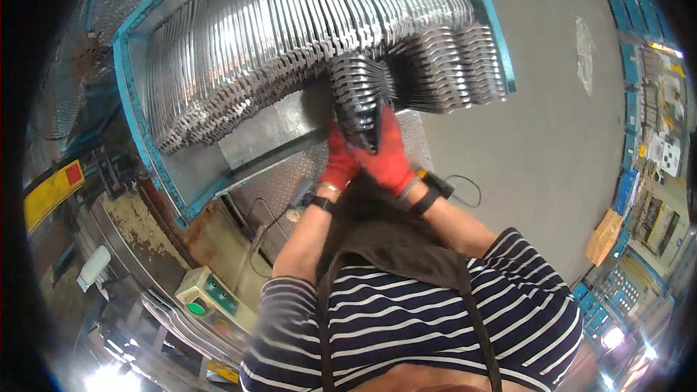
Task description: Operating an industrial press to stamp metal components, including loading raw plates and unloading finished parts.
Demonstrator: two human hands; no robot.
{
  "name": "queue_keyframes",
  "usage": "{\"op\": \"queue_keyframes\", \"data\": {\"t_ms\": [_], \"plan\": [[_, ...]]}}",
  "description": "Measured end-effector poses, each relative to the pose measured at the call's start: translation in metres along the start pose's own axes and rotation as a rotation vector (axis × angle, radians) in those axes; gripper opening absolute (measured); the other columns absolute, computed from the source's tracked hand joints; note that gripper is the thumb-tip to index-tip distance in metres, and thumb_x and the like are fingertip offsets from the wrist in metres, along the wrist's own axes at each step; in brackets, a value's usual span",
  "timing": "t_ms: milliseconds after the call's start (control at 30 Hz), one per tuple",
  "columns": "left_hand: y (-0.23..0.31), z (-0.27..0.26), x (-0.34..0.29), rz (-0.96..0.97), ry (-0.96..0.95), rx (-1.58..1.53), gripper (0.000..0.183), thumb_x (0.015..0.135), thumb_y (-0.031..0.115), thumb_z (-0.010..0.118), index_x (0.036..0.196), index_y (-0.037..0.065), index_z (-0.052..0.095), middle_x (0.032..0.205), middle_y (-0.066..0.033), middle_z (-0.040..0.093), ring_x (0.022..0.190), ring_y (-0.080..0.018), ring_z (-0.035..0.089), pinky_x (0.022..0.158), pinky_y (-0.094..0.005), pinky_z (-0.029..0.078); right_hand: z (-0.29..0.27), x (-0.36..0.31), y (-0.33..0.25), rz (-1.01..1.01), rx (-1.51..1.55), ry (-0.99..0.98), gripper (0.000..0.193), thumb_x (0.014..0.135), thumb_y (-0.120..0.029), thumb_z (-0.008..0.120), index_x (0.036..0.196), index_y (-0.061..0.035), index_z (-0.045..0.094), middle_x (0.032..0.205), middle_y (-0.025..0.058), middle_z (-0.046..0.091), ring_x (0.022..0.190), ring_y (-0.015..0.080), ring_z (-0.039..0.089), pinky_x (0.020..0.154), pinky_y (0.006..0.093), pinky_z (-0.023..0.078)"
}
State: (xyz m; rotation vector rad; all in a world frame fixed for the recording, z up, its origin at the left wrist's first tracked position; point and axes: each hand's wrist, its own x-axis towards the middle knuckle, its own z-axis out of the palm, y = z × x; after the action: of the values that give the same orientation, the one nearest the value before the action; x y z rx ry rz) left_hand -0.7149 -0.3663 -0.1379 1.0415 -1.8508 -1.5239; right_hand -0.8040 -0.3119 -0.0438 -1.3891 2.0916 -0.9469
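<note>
My left hand (pixel 338 161) and my right hand (pixel 387 157), both in red gloves, are closed around the near end of a stack of shiny stamped metal parts (pixel 356 94). The stack lies at the front of a blue-rimmed metal bin (pixel 131 94), its far end close to the parts behind. Long rows of thin, similar metal strips (pixel 290 14) stand packed on edge across the bin. Right of the held stack, more nested parts (pixel 461 65) reach the bin's right side. My gloves partly cover the near end of the held stack.
A control box with a green button (pixel 196 308) and a yellow panel (pixel 54 192) are at the left. A wire-guarded fan (pixel 102 51) stands beyond the bin's left side. Grey floor (pixel 537 101) stretches to the right, with blue bins and shelving (pixel 632 80) along the far right.
</note>
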Motion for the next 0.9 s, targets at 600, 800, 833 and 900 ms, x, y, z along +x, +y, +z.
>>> {"op": "queue_keyframes", "data": {"t_ms": [600, 800, 833, 900], "plan": [[-0.041, -0.007, 0.004, -0.282, -0.142, -0.962, 0.057, 0.094, 0.045, 0.031, 0.138, 0.010, 0.032, 0.140, -0.0083, 0.037, 0.128, -0.0247, 0.037, 0.109, -0.0406, 0.026, -0.004, 0.006, 0.135, 0.163, 0.199, -0.322, 0.096, 0.068, -0.031, 0.076, 0.141, 0.0012, 0.022, 0.142, 0.0268, 0.028, 0.134, 0.0383, 0.026, 0.110, 0.0398, 0.024], [-0.054, 0.009, 0.012, -0.315, -0.330, -1.845, 0.056, 0.099, 0.047, 0.021, 0.139, 0.010, 0.034, 0.141, -0.0062, 0.039, 0.128, -0.0219, 0.037, 0.110, -0.0377, 0.026, 0.037, 0.019, 0.168, 0.052, 0.309, -0.311, 0.067, 0.084, -0.019, 0.061, 0.140, -0.0014, 0.028, 0.128, 0.0163, 0.053, 0.117, 0.0283, 0.052, 0.098, 0.0340, 0.040], [-0.051, 0.011, 0.010, -0.309, -0.268, -1.548, 0.057, 0.099, 0.048, 0.020, 0.138, 0.010, 0.034, 0.140, -0.0060, 0.040, 0.127, -0.0213, 0.038, 0.110, -0.0369, 0.026, 0.035, 0.016, 0.170, 0.116, 0.294, -0.330, 0.065, 0.085, -0.018, 0.061, 0.139, -0.0010, 0.030, 0.128, 0.0165, 0.052, 0.117, 0.0274, 0.052, 0.098, 0.0338, 0.040], [-0.044, 0.011, 0.005, -0.440, -0.177, -1.580, 0.059, 0.098, 0.049, 0.021, 0.137, 0.008, 0.035, 0.137, -0.0057, 0.043, 0.124, -0.0197, 0.042, 0.109, -0.0349, 0.028, 0.029, 0.012, 0.170, 0.052, 0.207, -0.270, 0.058, 0.084, -0.017, 0.061, 0.135, 0.0003, 0.037, 0.127, 0.0164, 0.054, 0.115, 0.0258, 0.053, 0.096, 0.0333, 0.042]]}}
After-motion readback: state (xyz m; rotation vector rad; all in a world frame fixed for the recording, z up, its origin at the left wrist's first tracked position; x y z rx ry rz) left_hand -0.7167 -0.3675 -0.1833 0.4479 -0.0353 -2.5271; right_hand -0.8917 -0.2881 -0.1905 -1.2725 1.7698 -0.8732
